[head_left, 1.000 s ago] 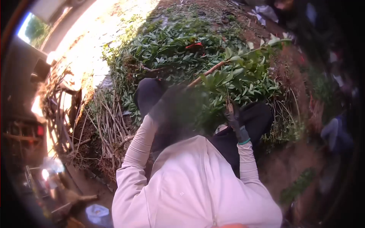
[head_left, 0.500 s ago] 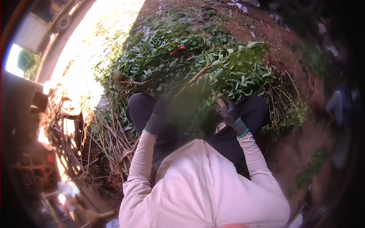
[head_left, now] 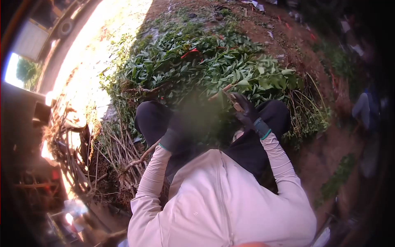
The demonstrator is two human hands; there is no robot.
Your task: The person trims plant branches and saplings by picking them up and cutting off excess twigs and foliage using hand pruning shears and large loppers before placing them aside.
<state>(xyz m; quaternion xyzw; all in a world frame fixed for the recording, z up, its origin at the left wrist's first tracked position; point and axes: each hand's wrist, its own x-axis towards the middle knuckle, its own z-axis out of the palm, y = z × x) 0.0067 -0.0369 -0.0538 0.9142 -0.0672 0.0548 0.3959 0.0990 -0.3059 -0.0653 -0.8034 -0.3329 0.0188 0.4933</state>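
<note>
My left hand (head_left: 175,133), in a dark glove with a green cuff edge, is in front of my lap. A blurred patch covers its fingers. A woody stem (head_left: 144,156) runs up to this hand from the lower left. In line with it, beyond the blur, the stem's upper part (head_left: 222,91) shows, with green leaves (head_left: 263,76) farther right. My right hand (head_left: 247,112), gloved the same way, is closed around a tan wooden handle (head_left: 237,105). A thin, dark tip points from it toward the stem; the tool's kind is unclear.
A large heap of leafy branches (head_left: 164,68) lies ahead of my knees. Bare stems and roots (head_left: 123,164) are piled at my left. More cut greenery (head_left: 306,111) lies by my right knee. A red tie (head_left: 189,53) lies on the heap. Strong sunlight falls at left.
My right hand has risen slightly with the wooden-handled tool, nearer the stem. The stem's upper part has shifted down and right, and its leaves have swung right. My left hand has moved little.
</note>
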